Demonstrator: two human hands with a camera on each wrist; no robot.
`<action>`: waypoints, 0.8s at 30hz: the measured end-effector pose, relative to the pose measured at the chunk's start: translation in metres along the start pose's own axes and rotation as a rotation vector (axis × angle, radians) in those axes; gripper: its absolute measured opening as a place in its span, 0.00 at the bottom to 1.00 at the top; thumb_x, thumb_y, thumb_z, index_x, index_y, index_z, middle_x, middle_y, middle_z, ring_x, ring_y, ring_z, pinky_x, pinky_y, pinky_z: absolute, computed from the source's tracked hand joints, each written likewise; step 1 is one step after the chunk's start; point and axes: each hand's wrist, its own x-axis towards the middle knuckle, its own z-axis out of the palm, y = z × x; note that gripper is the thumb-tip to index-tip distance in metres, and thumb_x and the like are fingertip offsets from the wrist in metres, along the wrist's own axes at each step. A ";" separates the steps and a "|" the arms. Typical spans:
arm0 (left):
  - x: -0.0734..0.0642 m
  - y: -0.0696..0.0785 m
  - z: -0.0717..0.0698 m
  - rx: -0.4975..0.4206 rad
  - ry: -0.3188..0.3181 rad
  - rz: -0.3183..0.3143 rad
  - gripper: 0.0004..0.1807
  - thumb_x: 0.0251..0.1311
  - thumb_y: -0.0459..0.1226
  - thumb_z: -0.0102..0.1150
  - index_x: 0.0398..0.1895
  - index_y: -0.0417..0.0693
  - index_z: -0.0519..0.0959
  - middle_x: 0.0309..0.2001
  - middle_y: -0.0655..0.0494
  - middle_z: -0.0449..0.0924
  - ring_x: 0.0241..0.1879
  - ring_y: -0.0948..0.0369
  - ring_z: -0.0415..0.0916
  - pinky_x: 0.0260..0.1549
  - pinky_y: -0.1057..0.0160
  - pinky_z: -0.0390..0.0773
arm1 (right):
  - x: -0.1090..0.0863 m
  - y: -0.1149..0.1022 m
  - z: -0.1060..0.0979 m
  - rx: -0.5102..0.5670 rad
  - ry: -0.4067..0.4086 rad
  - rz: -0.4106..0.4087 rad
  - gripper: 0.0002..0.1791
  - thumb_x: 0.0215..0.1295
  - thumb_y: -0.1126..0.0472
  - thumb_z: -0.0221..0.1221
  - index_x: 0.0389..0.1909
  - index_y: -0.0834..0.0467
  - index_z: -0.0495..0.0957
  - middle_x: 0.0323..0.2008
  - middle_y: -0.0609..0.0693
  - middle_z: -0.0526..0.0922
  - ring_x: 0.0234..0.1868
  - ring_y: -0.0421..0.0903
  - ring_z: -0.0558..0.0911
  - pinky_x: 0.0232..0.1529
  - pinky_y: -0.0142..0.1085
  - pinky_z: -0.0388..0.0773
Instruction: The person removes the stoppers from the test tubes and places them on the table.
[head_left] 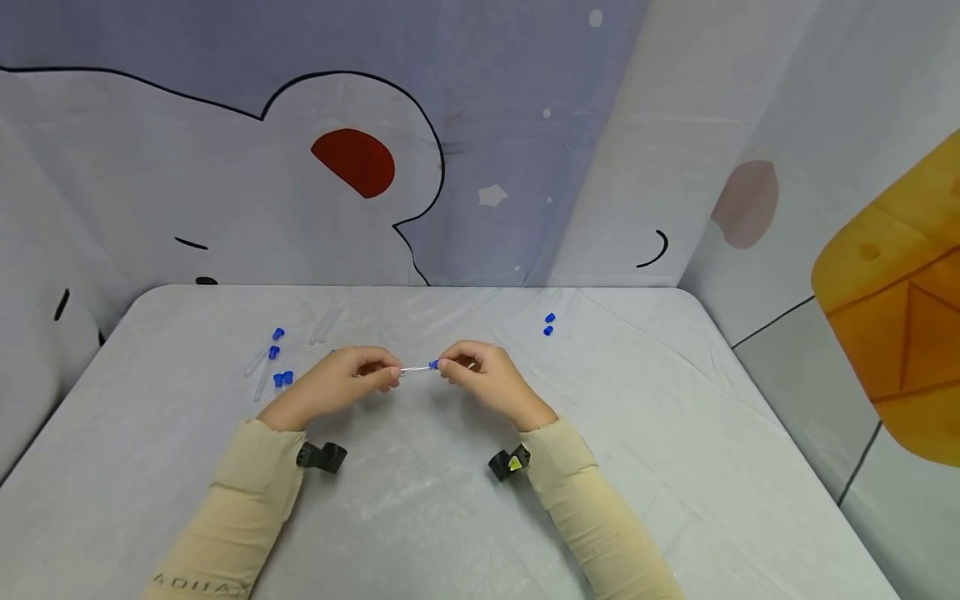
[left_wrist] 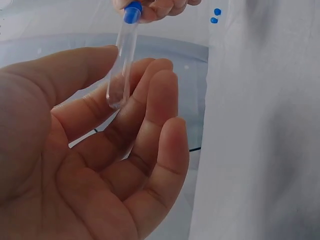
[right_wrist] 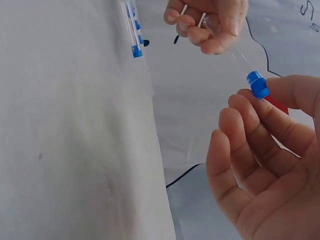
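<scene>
Between my two hands a clear test tube [left_wrist: 123,65] with a blue cap [right_wrist: 258,84] is held up above the table, lying nearly level in the head view. My left hand [head_left: 347,381] pinches the tube's rounded end between thumb and fingers. At the other end, my right hand [head_left: 489,379] pinches the blue cap, which sits in the tube's mouth. The remaining fingers of both hands are loosely bent.
Several capped test tubes [head_left: 264,372] lie at the left of the white table [head_left: 675,467]. Uncapped clear tubes [head_left: 326,325] lie farther back. Two loose blue caps [head_left: 550,318] rest at the back right. A printed curtain [head_left: 510,125] hangs behind the table.
</scene>
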 end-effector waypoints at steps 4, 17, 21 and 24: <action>0.000 -0.001 -0.002 0.000 0.023 -0.002 0.15 0.75 0.44 0.56 0.43 0.40 0.83 0.38 0.48 0.84 0.40 0.50 0.80 0.41 0.56 0.75 | 0.000 -0.001 -0.001 0.024 0.016 0.000 0.09 0.72 0.59 0.60 0.40 0.61 0.85 0.31 0.49 0.83 0.32 0.44 0.81 0.35 0.35 0.78; 0.000 -0.003 -0.003 0.012 0.046 0.008 0.17 0.77 0.44 0.53 0.40 0.41 0.83 0.34 0.48 0.82 0.36 0.54 0.78 0.39 0.56 0.75 | 0.000 -0.005 -0.004 0.064 0.043 0.037 0.09 0.72 0.60 0.61 0.42 0.61 0.85 0.33 0.53 0.84 0.34 0.51 0.82 0.37 0.36 0.79; 0.000 -0.003 -0.003 0.010 0.070 0.025 0.16 0.77 0.43 0.52 0.39 0.41 0.83 0.34 0.48 0.82 0.35 0.57 0.78 0.39 0.56 0.76 | 0.000 -0.004 -0.005 0.059 0.023 0.033 0.09 0.73 0.59 0.60 0.41 0.61 0.85 0.34 0.54 0.84 0.34 0.53 0.82 0.38 0.36 0.80; 0.001 -0.003 -0.003 0.005 0.095 0.032 0.15 0.77 0.42 0.53 0.39 0.40 0.83 0.34 0.48 0.83 0.34 0.59 0.78 0.39 0.57 0.77 | 0.001 -0.003 -0.005 0.053 -0.001 0.021 0.10 0.74 0.59 0.59 0.42 0.62 0.84 0.35 0.56 0.85 0.34 0.55 0.83 0.37 0.36 0.81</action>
